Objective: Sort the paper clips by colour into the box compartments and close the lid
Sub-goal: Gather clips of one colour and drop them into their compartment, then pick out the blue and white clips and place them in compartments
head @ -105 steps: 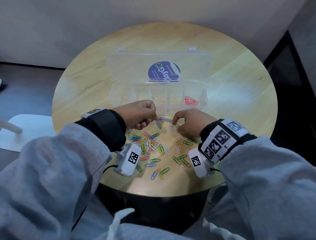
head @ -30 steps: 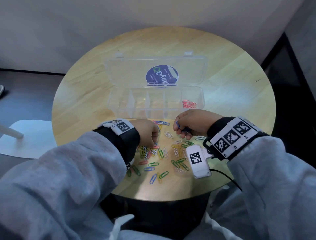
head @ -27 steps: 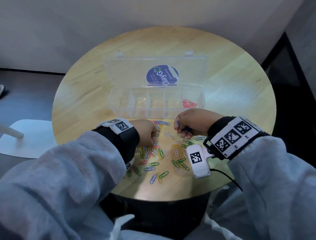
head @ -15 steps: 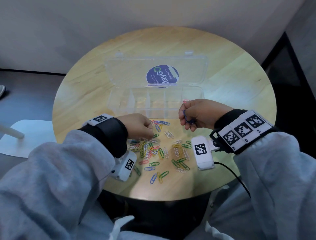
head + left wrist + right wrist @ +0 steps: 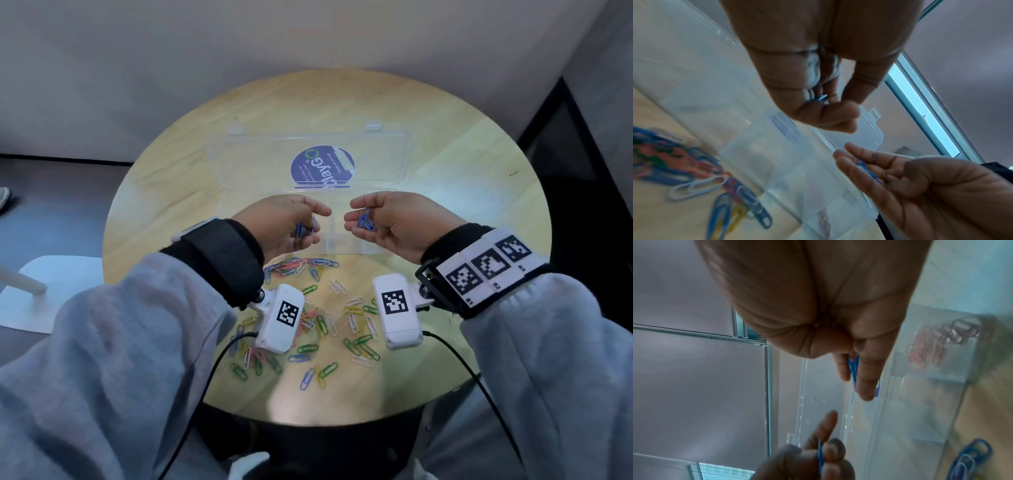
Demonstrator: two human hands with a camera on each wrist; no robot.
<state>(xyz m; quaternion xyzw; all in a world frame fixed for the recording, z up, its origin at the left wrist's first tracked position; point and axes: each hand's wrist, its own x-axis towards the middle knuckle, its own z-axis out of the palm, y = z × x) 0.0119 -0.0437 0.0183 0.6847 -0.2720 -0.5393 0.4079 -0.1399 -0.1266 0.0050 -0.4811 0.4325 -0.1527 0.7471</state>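
You hold both hands over the open box (image 5: 394, 219) so the blues drop together: left hand (image 5: 284, 222) pinches blue clips (image 5: 303, 229), right hand (image 5: 394, 222) cups blue paper clips (image 5: 365, 220) in a loosely curled grip, mixed pile (image 5: 318, 318) waiting on the desk (image 5: 462, 164)
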